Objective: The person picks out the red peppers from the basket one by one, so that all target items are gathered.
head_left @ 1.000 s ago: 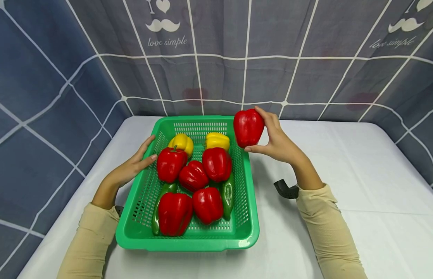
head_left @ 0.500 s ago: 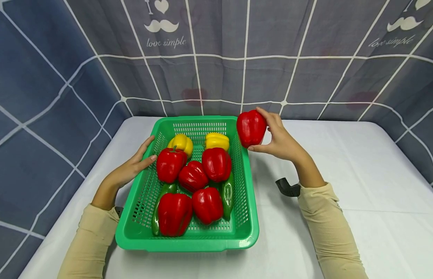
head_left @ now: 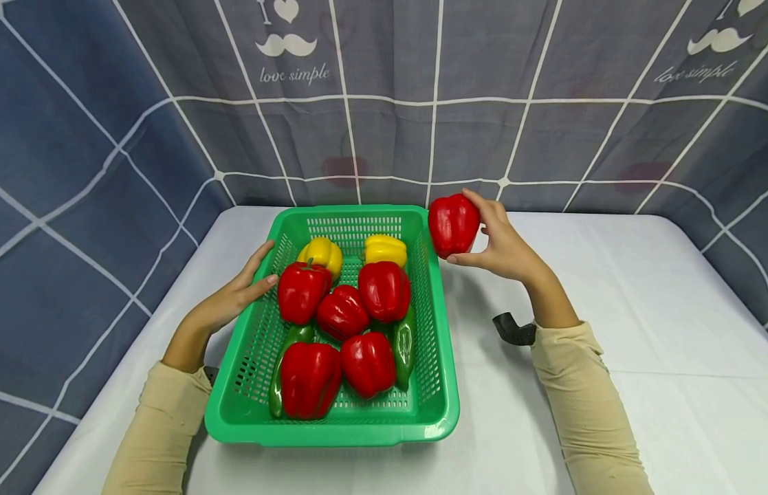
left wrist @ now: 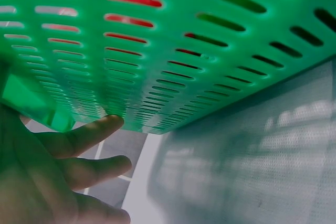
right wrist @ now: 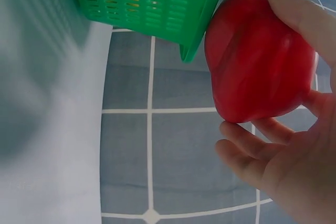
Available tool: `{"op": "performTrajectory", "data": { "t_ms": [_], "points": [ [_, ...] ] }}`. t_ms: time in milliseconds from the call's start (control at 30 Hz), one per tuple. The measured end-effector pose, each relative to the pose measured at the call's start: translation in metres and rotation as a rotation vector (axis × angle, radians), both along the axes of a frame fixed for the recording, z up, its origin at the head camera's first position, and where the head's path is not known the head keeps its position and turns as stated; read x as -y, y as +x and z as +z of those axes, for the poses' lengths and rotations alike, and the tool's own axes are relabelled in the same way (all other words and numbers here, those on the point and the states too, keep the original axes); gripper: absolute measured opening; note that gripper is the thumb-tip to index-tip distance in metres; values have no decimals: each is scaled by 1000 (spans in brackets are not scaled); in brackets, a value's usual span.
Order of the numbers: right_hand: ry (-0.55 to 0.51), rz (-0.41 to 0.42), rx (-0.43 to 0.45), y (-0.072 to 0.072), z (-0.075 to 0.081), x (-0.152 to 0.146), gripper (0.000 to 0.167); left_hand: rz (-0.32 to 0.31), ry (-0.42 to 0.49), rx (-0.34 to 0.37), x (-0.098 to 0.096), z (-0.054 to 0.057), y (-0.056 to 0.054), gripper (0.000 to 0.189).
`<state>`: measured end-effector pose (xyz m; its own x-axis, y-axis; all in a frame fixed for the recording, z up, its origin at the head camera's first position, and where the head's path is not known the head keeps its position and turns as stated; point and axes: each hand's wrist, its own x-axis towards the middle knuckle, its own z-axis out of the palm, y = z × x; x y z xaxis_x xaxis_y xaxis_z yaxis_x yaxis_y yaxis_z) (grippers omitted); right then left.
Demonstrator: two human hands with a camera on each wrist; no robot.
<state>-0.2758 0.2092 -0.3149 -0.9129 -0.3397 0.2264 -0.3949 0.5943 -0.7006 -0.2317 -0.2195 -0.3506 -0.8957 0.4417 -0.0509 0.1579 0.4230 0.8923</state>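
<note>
My right hand (head_left: 504, 247) grips a red bell pepper (head_left: 454, 225) between thumb and fingers, raised just beyond the basket's far right corner. In the right wrist view the held bell pepper (right wrist: 260, 56) appears close up, with the basket's rim beside it. My left hand (head_left: 235, 292) rests on the left rim of the green plastic basket (head_left: 448, 385), thumb over the edge. Its fingers (left wrist: 94, 132) look fairly straight along the outer wall in the left wrist view. Inside the basket lie several red bell peppers (head_left: 311, 380), two yellow ones (head_left: 385, 250) and green long peppers (head_left: 405, 350).
The basket stands on a white-covered table (head_left: 606, 289). A grey curtain (head_left: 390, 137) with white grid lines rises behind it and along both sides. A black curved piece (head_left: 513, 330) sticks out from the right sleeve.
My right hand has moved a little to the right with the red bell pepper, from over the basket's rim to just outside it. The left hand and basket stay in place.
</note>
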Motion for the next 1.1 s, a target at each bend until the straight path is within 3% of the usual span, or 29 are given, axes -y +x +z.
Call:
{"op": "performTrajectory", "data": {
  "t_ms": [533,1100],
  "points": [
    [11,-3,68,-8,-6,-6,96,2,4,0,0,-1,0,68],
    [28,-6,58,-16,-17,-10,97,0,-4,-5,1,0,0,68]
  ]
}}
